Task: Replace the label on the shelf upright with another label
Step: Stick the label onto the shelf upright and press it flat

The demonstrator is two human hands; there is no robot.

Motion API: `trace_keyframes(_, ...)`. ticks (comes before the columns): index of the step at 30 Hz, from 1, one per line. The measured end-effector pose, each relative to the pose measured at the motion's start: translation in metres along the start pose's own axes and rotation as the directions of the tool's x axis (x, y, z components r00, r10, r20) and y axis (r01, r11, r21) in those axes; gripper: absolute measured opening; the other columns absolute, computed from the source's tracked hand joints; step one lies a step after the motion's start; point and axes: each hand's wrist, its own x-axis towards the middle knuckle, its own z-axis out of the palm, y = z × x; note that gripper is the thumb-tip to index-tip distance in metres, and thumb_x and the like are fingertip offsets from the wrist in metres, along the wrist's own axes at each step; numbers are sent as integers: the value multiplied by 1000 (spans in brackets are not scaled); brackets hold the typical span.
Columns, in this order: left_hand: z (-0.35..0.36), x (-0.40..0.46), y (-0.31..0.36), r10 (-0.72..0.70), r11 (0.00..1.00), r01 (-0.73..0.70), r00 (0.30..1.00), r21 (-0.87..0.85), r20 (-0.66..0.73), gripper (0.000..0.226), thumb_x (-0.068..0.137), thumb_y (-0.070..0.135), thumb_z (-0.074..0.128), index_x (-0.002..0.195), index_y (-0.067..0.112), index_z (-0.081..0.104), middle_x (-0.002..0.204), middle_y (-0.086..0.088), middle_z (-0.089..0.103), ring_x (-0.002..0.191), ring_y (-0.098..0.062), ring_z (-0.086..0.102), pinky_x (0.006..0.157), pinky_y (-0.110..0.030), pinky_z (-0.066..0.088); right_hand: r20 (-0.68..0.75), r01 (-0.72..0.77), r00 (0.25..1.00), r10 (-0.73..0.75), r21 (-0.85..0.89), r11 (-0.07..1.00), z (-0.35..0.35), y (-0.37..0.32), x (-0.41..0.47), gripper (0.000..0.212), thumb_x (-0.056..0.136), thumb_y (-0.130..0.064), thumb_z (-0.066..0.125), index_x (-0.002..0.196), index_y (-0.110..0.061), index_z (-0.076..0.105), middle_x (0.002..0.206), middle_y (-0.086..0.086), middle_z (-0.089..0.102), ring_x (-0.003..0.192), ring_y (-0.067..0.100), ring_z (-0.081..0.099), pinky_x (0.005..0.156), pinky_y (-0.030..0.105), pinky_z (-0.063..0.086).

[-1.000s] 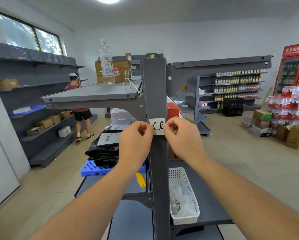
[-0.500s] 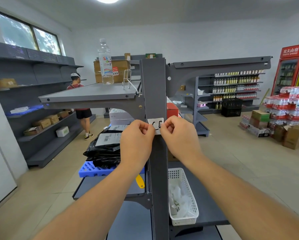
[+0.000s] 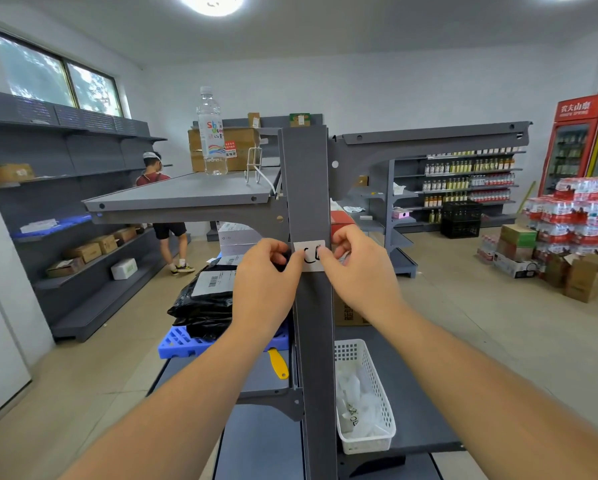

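A grey shelf upright (image 3: 306,174) stands straight ahead of me. A small white label (image 3: 309,256) with black handwritten marks lies flat across its front at chest height. My left hand (image 3: 264,282) pinches the label's left edge, and my right hand (image 3: 358,271) pinches its right edge with the thumb over part of the writing. Both hands press it against the upright. The lower corners of the label are hidden by my fingers.
A white basket (image 3: 363,400) of loose labels sits on the lower shelf at right. A yellow-handled tool (image 3: 278,363), a blue crate (image 3: 183,341) and black bags (image 3: 204,303) lie at left. A water bottle (image 3: 211,133) stands on the upper shelf. A person (image 3: 162,209) stands by the left wall shelving.
My thumbs have slid inward over the label, covering more of its writing. The view has shifted slightly. The person at the left has stepped a little.
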Motion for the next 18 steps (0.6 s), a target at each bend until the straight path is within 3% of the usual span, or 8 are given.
trace_keyframes(4, 0, 5, 8, -4, 1000, 3, 1000, 26, 9, 23, 92, 50, 67, 88, 28, 66, 78, 6, 67, 73, -8, 63, 59, -24, 48, -16, -39, 999, 40, 58, 998, 1, -5, 5, 22, 95, -43, 69, 93, -22, 61, 80, -3, 66, 71, 8, 59, 64, 25, 50)
trace_keyframes(7, 1, 8, 10, -20, 999, 20, 1000, 33, -7, 31, 90, 54, 68, 86, 23, 66, 75, 4, 66, 70, -9, 62, 58, -25, 47, -8, -56, 998, 57, 100, 993, -1, -3, 6, 22, 94, -42, 71, 91, -22, 62, 78, -7, 64, 68, 3, 56, 62, 17, 44)
trace_keyframes(11, 2, 8, 10, -73, 996, 73, 997, -48, 9, 33, 91, 50, 69, 81, 20, 66, 71, 3, 67, 64, -8, 59, 56, -23, 43, 26, -74, 997, 71, 128, 989, -3, -2, 8, 20, 96, -39, 69, 89, -21, 64, 77, -10, 62, 67, 1, 54, 58, 10, 38)
trace_keyframes(15, -3, 9, 6, -77, 993, 81, 996, -85, 41, 32, 95, 48, 66, 78, 21, 69, 68, 6, 69, 65, -9, 64, 57, -23, 44, 60, -104, 994, 94, 193, 976, -3, 4, 9, 18, 99, -36, 65, 95, -19, 68, 84, -10, 65, 75, 3, 57, 65, 16, 41)
trace_keyframes(18, -5, 9, 3, -91, 990, 95, 995, -105, 50, 29, 97, 45, 64, 78, 23, 69, 70, 7, 71, 69, -10, 68, 58, -23, 47, 74, -117, 992, 104, 198, 973, -4, 6, 7, 16, 102, -33, 62, 100, -19, 69, 88, -11, 66, 78, 0, 57, 63, 8, 43)
